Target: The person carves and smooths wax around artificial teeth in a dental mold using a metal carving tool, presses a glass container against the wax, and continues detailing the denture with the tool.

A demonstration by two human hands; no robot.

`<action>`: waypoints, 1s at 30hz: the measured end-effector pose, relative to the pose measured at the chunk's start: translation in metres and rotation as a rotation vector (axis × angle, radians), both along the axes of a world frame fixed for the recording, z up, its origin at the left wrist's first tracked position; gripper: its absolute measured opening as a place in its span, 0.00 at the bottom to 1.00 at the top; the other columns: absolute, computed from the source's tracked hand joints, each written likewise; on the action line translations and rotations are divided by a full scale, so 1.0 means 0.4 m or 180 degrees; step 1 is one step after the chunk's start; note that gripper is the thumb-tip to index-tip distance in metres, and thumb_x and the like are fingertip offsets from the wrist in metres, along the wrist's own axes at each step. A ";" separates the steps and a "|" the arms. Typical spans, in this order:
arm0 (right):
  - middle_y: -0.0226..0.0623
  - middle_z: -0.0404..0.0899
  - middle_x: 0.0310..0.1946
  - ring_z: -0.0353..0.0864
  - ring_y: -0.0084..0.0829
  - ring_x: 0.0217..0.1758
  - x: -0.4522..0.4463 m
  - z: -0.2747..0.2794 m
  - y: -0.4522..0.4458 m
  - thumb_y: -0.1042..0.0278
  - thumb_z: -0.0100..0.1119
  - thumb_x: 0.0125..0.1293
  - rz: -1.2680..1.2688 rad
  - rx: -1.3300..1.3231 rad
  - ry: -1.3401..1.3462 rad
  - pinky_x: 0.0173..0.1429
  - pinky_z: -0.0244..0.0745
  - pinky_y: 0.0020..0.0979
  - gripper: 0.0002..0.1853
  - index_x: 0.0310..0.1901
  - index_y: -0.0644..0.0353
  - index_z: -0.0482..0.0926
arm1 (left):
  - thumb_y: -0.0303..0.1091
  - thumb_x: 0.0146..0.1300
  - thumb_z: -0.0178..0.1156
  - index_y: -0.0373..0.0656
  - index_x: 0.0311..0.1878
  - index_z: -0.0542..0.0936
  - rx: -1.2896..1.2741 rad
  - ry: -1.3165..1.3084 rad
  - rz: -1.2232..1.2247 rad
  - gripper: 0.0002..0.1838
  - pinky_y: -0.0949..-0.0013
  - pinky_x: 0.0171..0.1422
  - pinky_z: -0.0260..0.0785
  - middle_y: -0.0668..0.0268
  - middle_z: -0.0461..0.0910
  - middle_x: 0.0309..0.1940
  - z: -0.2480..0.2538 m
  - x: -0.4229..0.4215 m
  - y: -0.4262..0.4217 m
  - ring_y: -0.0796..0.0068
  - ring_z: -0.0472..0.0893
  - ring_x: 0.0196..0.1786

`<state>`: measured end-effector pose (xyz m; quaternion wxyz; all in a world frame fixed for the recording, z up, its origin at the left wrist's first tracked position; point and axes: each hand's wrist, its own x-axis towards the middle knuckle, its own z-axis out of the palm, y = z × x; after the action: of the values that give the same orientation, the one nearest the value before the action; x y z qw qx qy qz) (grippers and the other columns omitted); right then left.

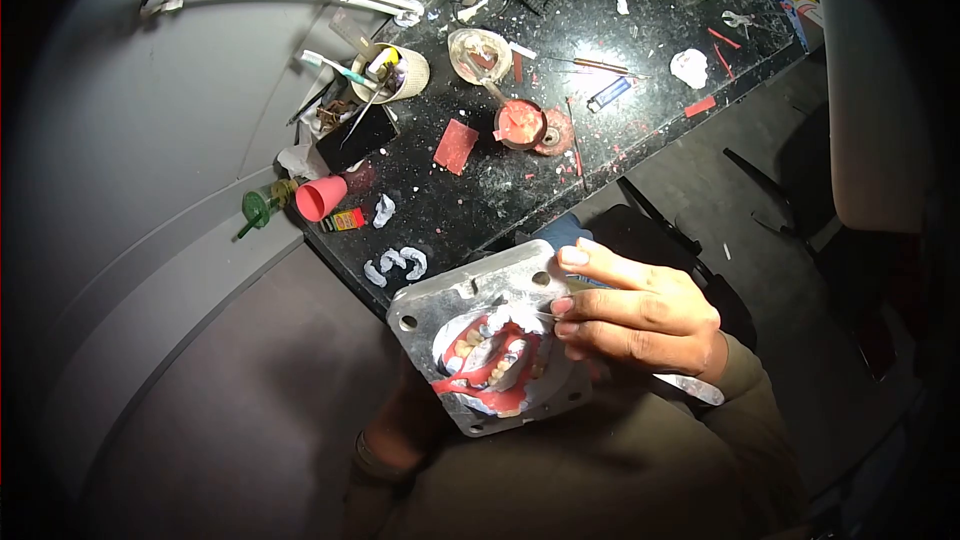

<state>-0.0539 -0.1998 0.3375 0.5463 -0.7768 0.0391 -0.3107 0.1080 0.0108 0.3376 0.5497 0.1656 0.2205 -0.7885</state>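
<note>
A square metal dental flask half (480, 422) is held up tilted in front of me, with holes at its corners. Set in white plaster inside it are dental wax-ups (505, 405) with pink-red wax and yellowish teeth. My left hand is mostly hidden behind the flask; its shadowed wrist (392, 448) comes up from below, supporting it. My right hand (650, 315) is closed in a pinch around a slim metal wax knife (692, 388). The knife's broad end shows under the wrist, and its thin tip points at the flask's upper right part.
On the black worktop (480, 210) stand a small pan of pink wax (522, 123), a wax sheet (456, 146), a cup of tools (405, 75), a blue lighter (610, 93) and a pink cup (320, 199). Plaster pieces (396, 262) lie near the left corner. A chair (650, 240) is beyond my right hand.
</note>
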 end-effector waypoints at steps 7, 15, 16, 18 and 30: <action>0.47 0.91 0.49 0.87 0.56 0.65 -0.014 -0.016 0.000 0.72 0.78 0.66 0.0192 0.0283 0.0049 0.65 0.88 0.51 0.11 0.45 0.68 0.89 | 0.65 0.78 0.46 0.34 0.79 0.66 0.0040 -0.0022 0.0055 0.44 0.59 0.70 0.77 0.22 0.72 0.66 -0.001 -0.010 0.002 0.37 0.80 0.67; 0.41 0.91 0.48 0.90 0.48 0.62 0.004 -0.016 -0.008 0.72 0.80 0.61 0.0109 0.0202 0.0021 0.68 0.87 0.47 0.13 0.46 0.66 0.91 | 0.65 0.80 0.43 0.34 0.79 0.67 0.0084 -0.0054 0.0085 0.43 0.59 0.70 0.76 0.23 0.73 0.66 0.000 -0.015 0.005 0.37 0.80 0.67; 0.41 0.91 0.48 0.90 0.48 0.62 0.004 -0.019 -0.006 0.72 0.80 0.61 0.0094 0.0212 -0.0007 0.67 0.87 0.47 0.14 0.46 0.65 0.91 | 0.65 0.80 0.42 0.34 0.79 0.67 0.0086 -0.0078 0.0094 0.43 0.59 0.70 0.76 0.23 0.73 0.66 -0.002 -0.014 0.006 0.37 0.80 0.67; 0.40 0.91 0.48 0.90 0.48 0.62 0.003 -0.022 -0.007 0.72 0.80 0.60 0.0086 0.0227 -0.0036 0.67 0.87 0.47 0.14 0.47 0.65 0.91 | 0.65 0.81 0.41 0.35 0.79 0.67 0.0106 -0.0083 0.0099 0.42 0.59 0.70 0.76 0.23 0.74 0.66 -0.006 -0.019 0.009 0.37 0.80 0.67; 0.53 0.90 0.40 0.93 0.37 0.35 -0.029 -0.313 -0.114 0.65 0.52 0.87 -0.1961 0.2841 0.0742 0.39 0.91 0.34 0.14 0.47 0.69 0.77 | 0.66 0.82 0.34 0.36 0.79 0.67 0.0335 -0.0502 -0.0205 0.43 0.59 0.70 0.76 0.19 0.74 0.63 -0.029 -0.024 0.001 0.31 0.80 0.66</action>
<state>-0.0656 -0.2453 0.2125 0.6984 -0.4518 0.4525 -0.3214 0.0985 0.0114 0.3259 0.5302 0.2628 0.2122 -0.7777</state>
